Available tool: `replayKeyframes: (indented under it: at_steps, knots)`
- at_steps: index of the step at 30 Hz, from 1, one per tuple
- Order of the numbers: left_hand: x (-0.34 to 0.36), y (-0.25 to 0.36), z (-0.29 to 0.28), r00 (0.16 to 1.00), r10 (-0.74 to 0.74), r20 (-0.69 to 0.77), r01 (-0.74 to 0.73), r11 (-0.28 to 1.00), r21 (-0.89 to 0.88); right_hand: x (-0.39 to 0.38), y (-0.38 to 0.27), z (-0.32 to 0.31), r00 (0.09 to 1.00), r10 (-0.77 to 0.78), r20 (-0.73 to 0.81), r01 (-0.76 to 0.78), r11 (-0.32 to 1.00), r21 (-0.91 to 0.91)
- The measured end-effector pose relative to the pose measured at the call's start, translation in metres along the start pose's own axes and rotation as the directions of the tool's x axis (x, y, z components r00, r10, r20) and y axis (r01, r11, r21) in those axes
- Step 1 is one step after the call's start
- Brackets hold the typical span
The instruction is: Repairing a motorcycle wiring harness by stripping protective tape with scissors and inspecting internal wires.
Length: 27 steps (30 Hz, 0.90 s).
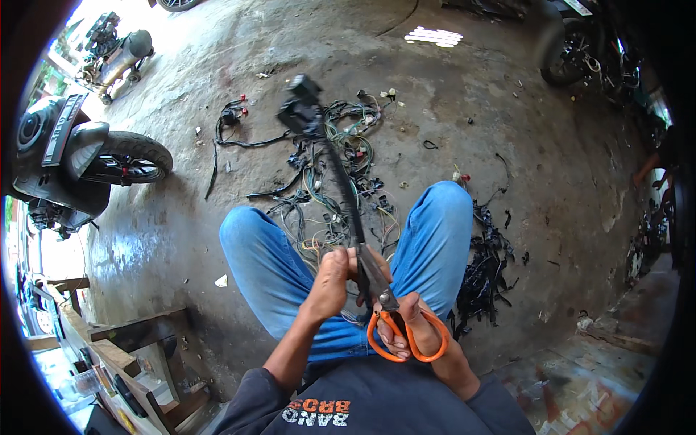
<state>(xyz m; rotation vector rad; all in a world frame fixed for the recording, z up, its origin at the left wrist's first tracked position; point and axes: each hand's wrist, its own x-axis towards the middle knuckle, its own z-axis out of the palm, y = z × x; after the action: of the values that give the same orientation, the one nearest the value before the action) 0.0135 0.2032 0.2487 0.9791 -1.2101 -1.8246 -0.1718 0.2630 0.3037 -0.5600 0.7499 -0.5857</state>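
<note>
My left hand (331,283) grips a long black taped wire harness (337,181), which has black connectors (297,109) at its far end. My right hand (420,326) holds scissors (377,283) by their orange handles, with the dark blades lying against the harness beside my left fingers. Whether the blades close on the tape or wire is hard to tell. Beneath and beyond the harness, between my jeans-clad knees, loose tangled coloured wires (341,123) with connectors lie on the concrete floor (493,109).
A scooter (65,145) stands at left, with another wheeled machine (116,65) behind it. A motorcycle (587,58) is at upper right. Black scraps (482,283) lie beside my right knee. A wooden frame (130,333) is at lower left. A partly hidden person (652,163) is at far right.
</note>
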Motion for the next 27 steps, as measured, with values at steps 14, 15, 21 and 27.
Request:
replayKeyframes:
  at_steps: [14, 15, 21, 27]
  knots:
    - [0.084, 0.072, 0.013, 0.893, 0.447, -0.053, -0.45, 0.888, -0.092, -0.014, 0.015, -0.006, 0.992, -0.122, -0.019, 0.122, 0.992, -0.032]
    - [0.09, 0.083, 0.012, 0.879, 0.477, -0.015, -0.474, 0.868, -0.148, -0.015, 0.016, -0.005, 0.994, -0.106, 0.004, 0.106, 0.994, -0.03]
    - [0.094, 0.098, 0.021, 0.846, 0.503, 0.176, -0.171, 0.57, -0.804, -0.004, 0.026, -0.009, 0.989, -0.148, 0.018, 0.149, 0.989, -0.01]
    - [0.091, 0.078, 0.029, 0.963, 0.225, -0.148, -0.258, 0.617, -0.743, -0.004, 0.038, -0.012, 0.976, -0.214, -0.044, 0.215, 0.976, 0.037]
